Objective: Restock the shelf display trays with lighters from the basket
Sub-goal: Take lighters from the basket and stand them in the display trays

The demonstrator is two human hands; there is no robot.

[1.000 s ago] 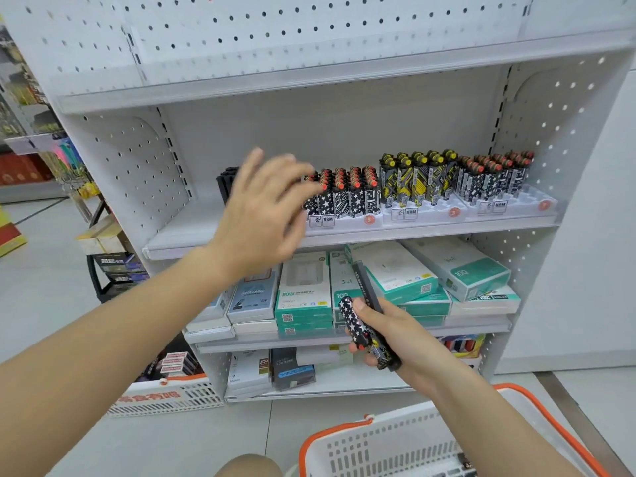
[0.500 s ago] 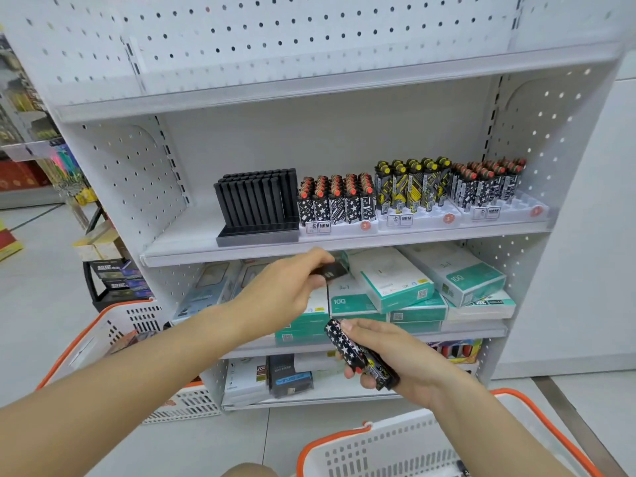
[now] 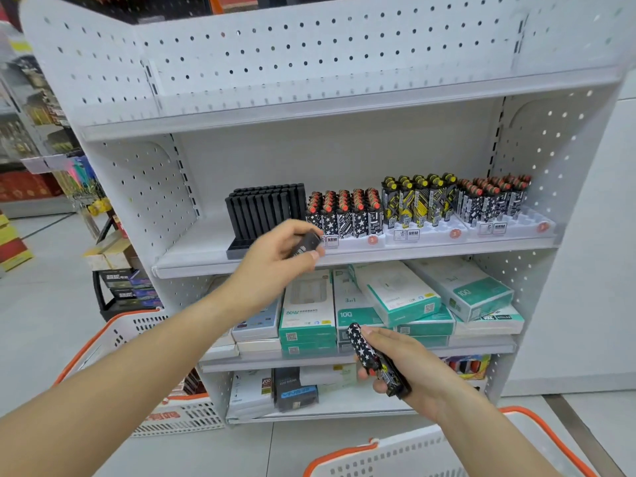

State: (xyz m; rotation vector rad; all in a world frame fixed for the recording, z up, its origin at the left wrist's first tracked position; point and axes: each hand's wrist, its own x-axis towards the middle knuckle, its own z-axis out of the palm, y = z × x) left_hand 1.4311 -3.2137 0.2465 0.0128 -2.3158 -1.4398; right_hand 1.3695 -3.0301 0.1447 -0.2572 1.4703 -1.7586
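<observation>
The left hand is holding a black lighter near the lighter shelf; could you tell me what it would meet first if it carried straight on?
Probably the star-patterned lighters in the white display tray; the left hand points that way, though depth is uncertain.

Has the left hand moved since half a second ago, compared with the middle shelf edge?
Yes. The left hand, pinching a black lighter, has risen from below the middle shelf edge to in front of it, toward the black tray.

White shelf (image 3: 192, 256) bears lighter trays (image 3: 426, 232), seemingly a black rack (image 3: 265, 215).
</observation>
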